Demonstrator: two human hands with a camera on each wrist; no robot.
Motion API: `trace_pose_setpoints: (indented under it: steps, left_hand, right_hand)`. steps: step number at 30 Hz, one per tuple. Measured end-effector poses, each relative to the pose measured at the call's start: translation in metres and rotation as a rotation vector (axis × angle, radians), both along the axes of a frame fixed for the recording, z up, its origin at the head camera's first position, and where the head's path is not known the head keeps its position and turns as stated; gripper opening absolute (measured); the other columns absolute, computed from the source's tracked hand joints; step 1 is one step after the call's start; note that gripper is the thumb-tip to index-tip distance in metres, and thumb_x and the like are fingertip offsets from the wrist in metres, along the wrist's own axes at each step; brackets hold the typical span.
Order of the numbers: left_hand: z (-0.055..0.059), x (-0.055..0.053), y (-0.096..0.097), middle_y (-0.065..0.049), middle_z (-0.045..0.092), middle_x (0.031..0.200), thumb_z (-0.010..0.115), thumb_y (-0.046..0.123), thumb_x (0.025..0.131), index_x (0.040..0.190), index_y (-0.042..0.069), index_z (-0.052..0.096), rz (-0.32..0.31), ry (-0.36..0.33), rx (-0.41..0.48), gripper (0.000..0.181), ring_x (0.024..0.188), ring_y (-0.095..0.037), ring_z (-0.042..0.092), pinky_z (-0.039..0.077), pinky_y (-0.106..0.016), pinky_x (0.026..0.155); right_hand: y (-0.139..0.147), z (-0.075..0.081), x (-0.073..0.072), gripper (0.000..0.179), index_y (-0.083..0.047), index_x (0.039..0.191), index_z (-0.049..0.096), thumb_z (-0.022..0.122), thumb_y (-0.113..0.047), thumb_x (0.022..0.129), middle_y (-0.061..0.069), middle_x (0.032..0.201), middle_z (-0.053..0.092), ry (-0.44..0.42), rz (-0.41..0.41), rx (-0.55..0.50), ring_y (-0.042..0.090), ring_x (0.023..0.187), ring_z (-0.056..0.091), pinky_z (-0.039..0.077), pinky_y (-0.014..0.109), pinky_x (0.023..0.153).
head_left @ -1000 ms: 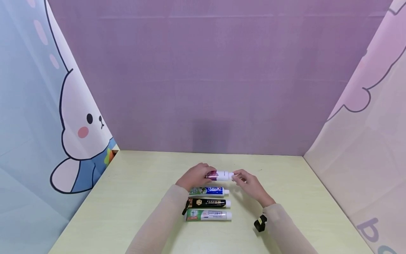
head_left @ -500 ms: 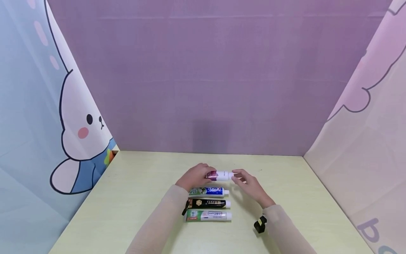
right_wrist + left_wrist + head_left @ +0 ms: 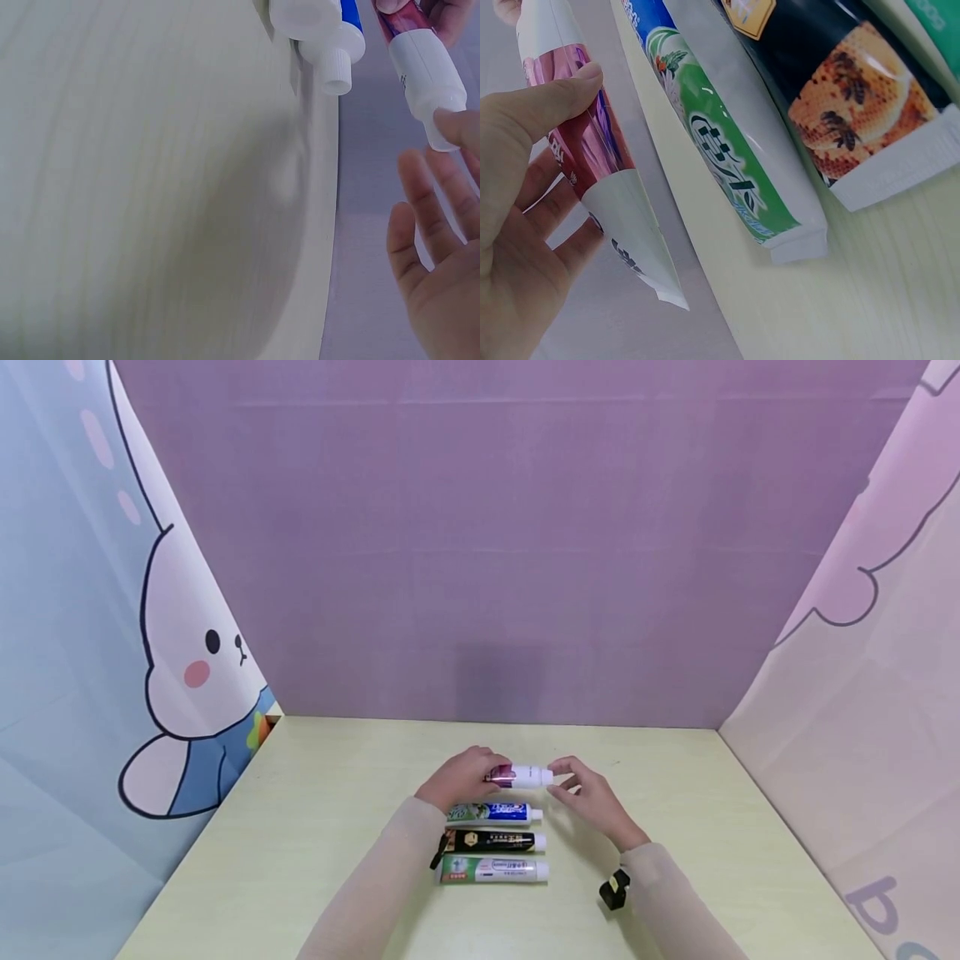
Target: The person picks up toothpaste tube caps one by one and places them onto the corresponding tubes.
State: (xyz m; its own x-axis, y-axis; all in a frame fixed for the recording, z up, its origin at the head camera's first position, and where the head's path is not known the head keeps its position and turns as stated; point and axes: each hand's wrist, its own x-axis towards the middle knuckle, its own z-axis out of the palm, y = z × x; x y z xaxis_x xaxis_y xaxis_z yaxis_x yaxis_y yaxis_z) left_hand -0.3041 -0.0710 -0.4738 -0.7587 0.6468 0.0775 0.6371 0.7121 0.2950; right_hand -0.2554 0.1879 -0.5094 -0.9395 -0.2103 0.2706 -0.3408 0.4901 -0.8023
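Observation:
My left hand (image 3: pixel 461 777) grips a purple-and-white toothpaste tube (image 3: pixel 528 777) by its printed part, above the far side of the table. In the left wrist view the thumb lies across the shiny purple band, and the flat crimped end (image 3: pixel 641 232) points down past the fingers. At the other end, my right hand (image 3: pixel 596 797) has thumb and forefinger at the white cap (image 3: pixel 439 139), its other fingers spread loosely. Nearer me lie a blue-and-green toothpaste tube (image 3: pixel 495 812), a black one (image 3: pixel 498 841) with a honeycomb picture, and a white-and-green one (image 3: pixel 498 869), caps to the right.
The pale wooden table (image 3: pixel 360 760) ends at a purple back panel (image 3: pixel 480 552). Printed cloth walls stand on both sides, with a cartoon rabbit (image 3: pixel 198 643) at left. A small black device (image 3: pixel 615 890) sits at the right sleeve, and a black strap (image 3: pixel 439 852) at the left.
My right thumb and forefinger have shifted slightly around the cap, the fingers spreading a little. My left hand and the tube stay nearly still; the three lying tubes have not moved.

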Motion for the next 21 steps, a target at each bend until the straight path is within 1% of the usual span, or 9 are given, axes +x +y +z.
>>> trace_pose_setpoints:
  steps: [6,9,11,15,17,19,21]
  left_hand:
    - [-0.0022,-0.0009,0.0000,0.001,0.067,0.114,0.075,0.025,0.092,0.131,0.017,0.066,-0.015,0.020,-0.011,0.040,0.098,-0.012,0.058,0.052,-0.031,0.093]
    - [-0.0023,-0.0011,0.0002,0.001,0.067,0.115,0.075,0.026,0.093,0.132,0.018,0.066,-0.008,0.019,-0.021,0.041,0.098,-0.012,0.058,0.051,-0.030,0.093]
    - [-0.0017,-0.0009,0.0005,0.002,0.067,0.115,0.075,0.026,0.092,0.132,0.018,0.066,-0.003,0.015,-0.017,0.042,0.099,-0.012,0.058,0.051,-0.031,0.094]
    - [0.0002,0.0000,0.0012,0.002,0.067,0.116,0.075,0.026,0.092,0.132,0.019,0.066,0.007,0.001,-0.011,0.042,0.100,-0.012,0.058,0.051,-0.032,0.097]
    - [0.0006,0.0004,0.0016,0.002,0.067,0.116,0.075,0.026,0.092,0.132,0.019,0.066,0.008,-0.002,-0.007,0.041,0.100,-0.012,0.058,0.051,-0.032,0.097]
    - [0.0001,0.0004,0.0017,0.002,0.067,0.116,0.075,0.026,0.092,0.132,0.019,0.066,0.010,-0.003,-0.011,0.042,0.099,-0.012,0.058,0.051,-0.031,0.096]
    - [-0.0010,-0.0002,0.0018,0.002,0.067,0.116,0.075,0.026,0.092,0.132,0.019,0.066,0.006,0.004,-0.017,0.042,0.099,-0.012,0.058,0.051,-0.031,0.096]
  right_hand:
    - [-0.0002,-0.0009,0.0013,0.028,-0.011,0.123,0.065,0.068,-0.023,0.098,0.005,0.103,0.070,-0.015,-0.024,0.033,0.019,0.085,0.063,0.053,0.032,0.072]
    - [-0.0003,-0.0006,0.0011,0.027,-0.011,0.122,0.065,0.064,-0.028,0.100,0.004,0.099,0.070,-0.032,-0.026,0.049,0.018,0.084,0.062,0.052,0.032,0.072]
    - [-0.0005,-0.0002,0.0011,0.028,-0.011,0.121,0.065,0.062,-0.030,0.101,0.004,0.098,0.071,-0.056,-0.027,0.049,0.019,0.085,0.063,0.052,0.032,0.072]
    - [-0.0010,-0.0004,0.0005,0.032,-0.011,0.121,0.065,0.057,-0.037,0.103,0.000,0.097,0.072,-0.102,-0.034,0.050,0.023,0.089,0.066,0.054,0.034,0.075]
    - [-0.0013,-0.0007,0.0003,0.035,-0.011,0.121,0.064,0.055,-0.040,0.103,0.001,0.098,0.072,-0.123,-0.036,0.048,0.025,0.092,0.067,0.055,0.035,0.077]
    - [-0.0013,-0.0011,0.0002,0.038,-0.011,0.124,0.063,0.053,-0.042,0.104,0.003,0.101,0.072,-0.134,-0.037,0.047,0.027,0.094,0.067,0.056,0.037,0.079]
    - [-0.0008,-0.0017,0.0001,0.041,-0.012,0.131,0.060,0.052,-0.042,0.104,0.006,0.105,0.071,-0.136,-0.039,0.044,0.028,0.094,0.067,0.055,0.038,0.080]
